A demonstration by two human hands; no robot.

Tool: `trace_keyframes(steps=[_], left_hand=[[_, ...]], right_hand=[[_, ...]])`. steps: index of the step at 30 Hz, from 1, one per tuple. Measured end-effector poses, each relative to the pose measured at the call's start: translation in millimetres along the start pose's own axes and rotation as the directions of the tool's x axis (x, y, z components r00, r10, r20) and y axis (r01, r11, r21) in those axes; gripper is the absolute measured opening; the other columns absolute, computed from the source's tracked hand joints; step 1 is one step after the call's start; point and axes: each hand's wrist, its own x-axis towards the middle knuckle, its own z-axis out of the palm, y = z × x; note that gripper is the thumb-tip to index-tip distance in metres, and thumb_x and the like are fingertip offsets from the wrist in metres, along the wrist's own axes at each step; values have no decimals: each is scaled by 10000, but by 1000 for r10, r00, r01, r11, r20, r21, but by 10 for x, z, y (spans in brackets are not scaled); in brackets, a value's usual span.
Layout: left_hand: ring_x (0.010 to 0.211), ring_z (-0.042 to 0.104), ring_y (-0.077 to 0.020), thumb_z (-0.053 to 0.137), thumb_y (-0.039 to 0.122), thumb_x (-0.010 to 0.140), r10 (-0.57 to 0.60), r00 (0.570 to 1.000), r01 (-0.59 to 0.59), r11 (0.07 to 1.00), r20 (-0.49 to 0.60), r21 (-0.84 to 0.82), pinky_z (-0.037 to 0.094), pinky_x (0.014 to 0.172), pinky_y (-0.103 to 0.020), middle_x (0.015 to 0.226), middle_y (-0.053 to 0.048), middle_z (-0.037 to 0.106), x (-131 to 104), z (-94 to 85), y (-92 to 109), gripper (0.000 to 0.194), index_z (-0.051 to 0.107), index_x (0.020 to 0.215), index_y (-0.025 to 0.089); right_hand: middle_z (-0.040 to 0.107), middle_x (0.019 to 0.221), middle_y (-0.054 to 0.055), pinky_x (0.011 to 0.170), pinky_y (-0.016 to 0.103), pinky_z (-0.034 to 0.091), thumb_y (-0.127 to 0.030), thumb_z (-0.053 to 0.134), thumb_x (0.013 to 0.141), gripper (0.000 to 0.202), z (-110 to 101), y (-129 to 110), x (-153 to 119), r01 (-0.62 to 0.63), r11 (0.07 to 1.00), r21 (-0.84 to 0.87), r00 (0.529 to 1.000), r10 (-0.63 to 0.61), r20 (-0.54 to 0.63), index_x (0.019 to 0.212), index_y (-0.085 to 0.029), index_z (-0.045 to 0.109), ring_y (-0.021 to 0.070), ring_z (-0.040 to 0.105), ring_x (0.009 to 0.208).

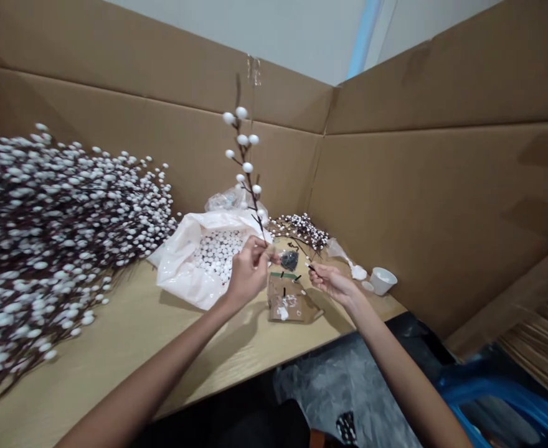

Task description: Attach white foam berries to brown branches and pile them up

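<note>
My left hand [250,269] pinches the lower stem of an upright artificial berry branch [248,167], brown with white berries along its upper part. To the right, my right hand [332,281] is closed on a thin dark stick with a small white tip [309,266]. Between and below the hands lies a piece of cardboard [297,312] with white smears and short black pieces on it. Just behind it sits a small clear bag of dark bits [289,260]. Beside my left hand, an open white plastic bag [175,264] holds many loose white berries [218,254].
A large heap of white-berried branches [68,205] covers the table's left side. A smaller bunch [304,229] lies at the back. A white cup [382,281] stands near the right edge of the table [199,361]. Tall cardboard walls [442,199] enclose the back and right. A blue chair [498,398] is at lower right.
</note>
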Motion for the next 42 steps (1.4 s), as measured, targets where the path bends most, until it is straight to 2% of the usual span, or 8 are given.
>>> trace_keyframes(steps=[5, 9, 13, 20, 24, 28, 35, 42], left_hand=[[576, 658, -142, 586, 305, 799, 52, 991, -59, 997, -121, -51, 513, 592, -256, 614, 14, 644, 363, -294, 26, 188, 436, 770, 194], [579, 661, -149, 610, 355, 778, 51, 987, -66, 994, -156, -90, 526, 610, -275, 597, 24, 637, 427, -430, 36, 243, 428, 761, 194], [590, 664, -154, 600, 366, 781, 17, 991, -26, 998, -135, -62, 520, 601, -270, 611, 20, 644, 290, -601, -14, 241, 431, 773, 194], [613, 651, -159, 519, 331, 835, -14, 994, 32, 987, -109, 159, 498, 625, -278, 623, 8, 641, -87, -955, -260, 168, 440, 767, 200], [633, 642, -153, 497, 320, 850, -19, 991, 47, 977, -134, 206, 493, 629, -266, 633, 8, 616, -285, -1070, -426, 165, 452, 749, 198], [637, 638, -155, 491, 306, 857, -25, 985, 60, 979, -173, 197, 490, 625, -265, 647, 2, 622, -406, -1142, -532, 140, 461, 774, 198], [625, 630, -144, 484, 288, 858, 42, 985, -3, 974, -167, 228, 495, 626, -258, 649, 11, 597, -439, -1221, -638, 115, 475, 782, 201], [642, 620, -134, 502, 283, 854, 34, 984, 0, 981, -173, 193, 501, 641, -251, 669, 7, 593, -455, -1212, -670, 102, 493, 798, 197]], right_hand=[[520, 616, -7, 481, 206, 408, -196, 754, 602, 207, 228, -89, 169, 25, 998, 53, 998, -28, 53, 660, -161, 559, 69, 450, 529], [546, 675, 13, 557, 220, 444, -166, 755, 610, 173, 401, -162, 235, 48, 995, 89, 995, -55, 84, 693, -146, 605, 81, 486, 586], [553, 699, 3, 611, 212, 460, -153, 764, 606, 191, 575, -225, 234, 49, 992, 120, 989, -65, 134, 759, -141, 650, 76, 502, 607], [576, 744, -3, 660, 192, 496, -74, 777, 546, 276, 977, -233, 384, 37, 974, 224, 972, -88, 218, 768, -161, 638, 80, 554, 658], [604, 774, -1, 775, 225, 511, -92, 807, 516, 299, 1268, -192, 540, 35, 955, 294, 966, -107, 233, 738, -188, 631, 108, 600, 746], [646, 749, -4, 794, 233, 517, -147, 839, 499, 298, 1472, -150, 626, 45, 947, 317, 972, -115, 207, 732, -185, 659, 112, 624, 730], [720, 773, 5, 758, 191, 520, -174, 872, 456, 315, 1520, -210, 594, 88, 964, 251, 987, -118, 105, 736, -159, 728, 93, 650, 698], [725, 681, 25, 670, 167, 531, -160, 871, 455, 263, 1485, -303, 594, 61, 974, 220, 995, -76, 60, 677, -141, 732, 94, 653, 642]])
